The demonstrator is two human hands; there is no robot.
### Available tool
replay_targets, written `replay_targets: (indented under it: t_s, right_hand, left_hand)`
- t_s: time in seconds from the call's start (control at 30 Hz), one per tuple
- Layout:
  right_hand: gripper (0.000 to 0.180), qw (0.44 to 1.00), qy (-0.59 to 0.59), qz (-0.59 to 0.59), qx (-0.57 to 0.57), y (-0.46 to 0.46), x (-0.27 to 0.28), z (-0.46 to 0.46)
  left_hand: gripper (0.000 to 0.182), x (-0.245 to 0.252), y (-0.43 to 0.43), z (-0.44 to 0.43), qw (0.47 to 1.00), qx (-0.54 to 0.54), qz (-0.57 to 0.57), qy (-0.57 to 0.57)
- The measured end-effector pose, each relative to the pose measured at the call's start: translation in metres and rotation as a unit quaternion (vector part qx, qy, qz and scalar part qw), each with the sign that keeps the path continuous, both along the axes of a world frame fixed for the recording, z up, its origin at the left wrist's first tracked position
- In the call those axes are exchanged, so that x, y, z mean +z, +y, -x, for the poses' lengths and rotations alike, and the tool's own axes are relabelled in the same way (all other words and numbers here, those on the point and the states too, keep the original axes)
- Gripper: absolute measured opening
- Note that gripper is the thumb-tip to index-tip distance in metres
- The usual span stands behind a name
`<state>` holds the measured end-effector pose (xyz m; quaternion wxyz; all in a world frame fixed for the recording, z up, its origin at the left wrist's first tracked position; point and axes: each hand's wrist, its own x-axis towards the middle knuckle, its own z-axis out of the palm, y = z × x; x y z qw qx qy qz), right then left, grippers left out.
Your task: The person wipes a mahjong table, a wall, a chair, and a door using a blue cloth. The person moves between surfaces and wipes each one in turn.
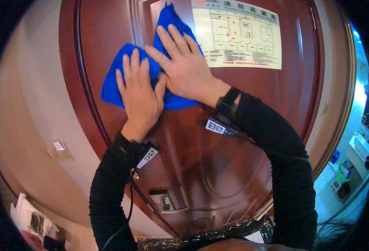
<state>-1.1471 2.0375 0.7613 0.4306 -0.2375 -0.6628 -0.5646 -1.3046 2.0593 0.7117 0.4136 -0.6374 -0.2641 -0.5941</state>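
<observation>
Both my hands lie flat on a blue cloth (178, 101) against a dark red, glossy door (234, 84). My left hand (142, 91) presses on the cloth's left part with its fingers spread. Higher and to the right, my right hand (184, 66) presses on the cloth's upper part, fingers spread, its edge close to a printed evacuation plan (237, 34) fixed on the door. The cloth is folded or bunched between the hands. Each wrist wears a black strap with a patterned tag and a cable.
A wall switch plate (60, 151) is left of the door frame. At the lower left is a bed or seat with white fabric (30, 216). Through a doorway at the right stand a white washbasin (360, 146) and a green bucket (343, 172). A dark, gold-veined threshold (203, 235) runs below.
</observation>
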Motion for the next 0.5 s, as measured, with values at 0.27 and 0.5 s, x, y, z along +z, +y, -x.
replay_targets:
  t_s: [0.27,0.5]
  right_hand:
    - [0.051,0.998,0.050,-0.028,0.039,0.013,-0.001,-0.033]
    - [0.053,0.999,0.005,-0.045,0.014,0.012,-0.066,-0.076]
  left_hand:
    - [0.046,0.023,0.014,-0.054,0.997,-0.019,-0.030,-0.070]
    - [0.052,-0.052,-0.012,-0.085,0.998,-0.057,0.026,0.016]
